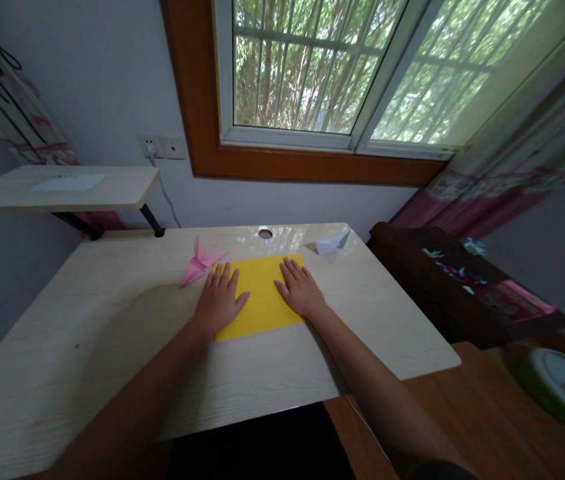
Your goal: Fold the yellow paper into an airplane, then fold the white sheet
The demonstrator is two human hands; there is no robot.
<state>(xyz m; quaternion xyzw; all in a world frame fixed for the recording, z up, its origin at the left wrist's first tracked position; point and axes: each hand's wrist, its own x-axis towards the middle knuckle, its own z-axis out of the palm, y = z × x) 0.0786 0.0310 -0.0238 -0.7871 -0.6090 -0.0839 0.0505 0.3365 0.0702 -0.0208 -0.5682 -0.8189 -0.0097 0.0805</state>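
Observation:
A sheet of yellow paper (pixel 257 293) lies flat on the pale wooden desk. My left hand (pixel 217 300) rests palm down on its left edge, thumb spread away from the fingers. On the right edge of the sheet lies my right hand (pixel 301 288), also flat with its fingers stretched out. A pink folded paper crane (pixel 197 267) sits just beyond my left fingertips, near the sheet's far left corner. Farther back on the right stands a white folded paper boat (pixel 331 244), apart from both hands.
The desk (pixel 127 347) has a round cable hole (pixel 265 234) near its back edge. A raised shelf (pixel 127 183) on black legs carries a white sheet (pixel 69 182) at left. Right of the desk stands a dark wooden cabinet (pixel 412 287) with small items on top.

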